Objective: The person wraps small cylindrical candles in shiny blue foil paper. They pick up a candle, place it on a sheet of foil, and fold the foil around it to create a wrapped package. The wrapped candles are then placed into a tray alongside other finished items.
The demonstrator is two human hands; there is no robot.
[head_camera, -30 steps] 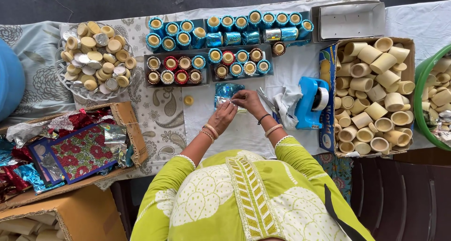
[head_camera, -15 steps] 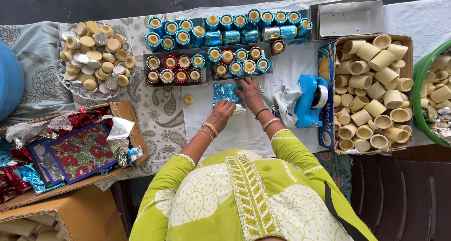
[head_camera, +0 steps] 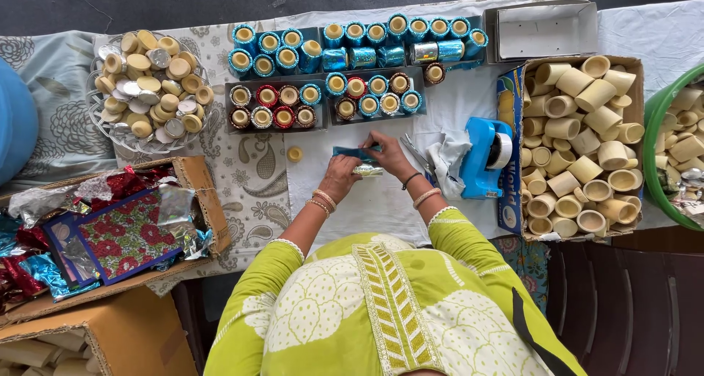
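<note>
My left hand (head_camera: 339, 176) and my right hand (head_camera: 389, 154) meet over the white cloth (head_camera: 345, 207) in front of me. Between them I hold a strip of shiny blue foil (head_camera: 350, 153) against a small foil-covered cup (head_camera: 369, 170). Just beyond my hands stand two dark trays (head_camera: 277, 106) of small wax-filled cups wrapped in blue, red and gold foil. Behind them runs a longer row of blue-wrapped cups (head_camera: 352, 38). A single small yellow cup (head_camera: 294, 154) sits alone to the left of my hands.
A blue tape dispenser (head_camera: 484, 156) and crumpled white paper (head_camera: 447, 159) lie right of my hands. A cardboard box of plain cream cups (head_camera: 579, 141), a green tub (head_camera: 660, 126), a wire basket of cups (head_camera: 147, 82) and a box of foil sheets (head_camera: 110, 229) surround me.
My hands have shifted slightly toward me and lower over the cloth, still working the blue foil around the small cup. Nothing else on the table has moved.
</note>
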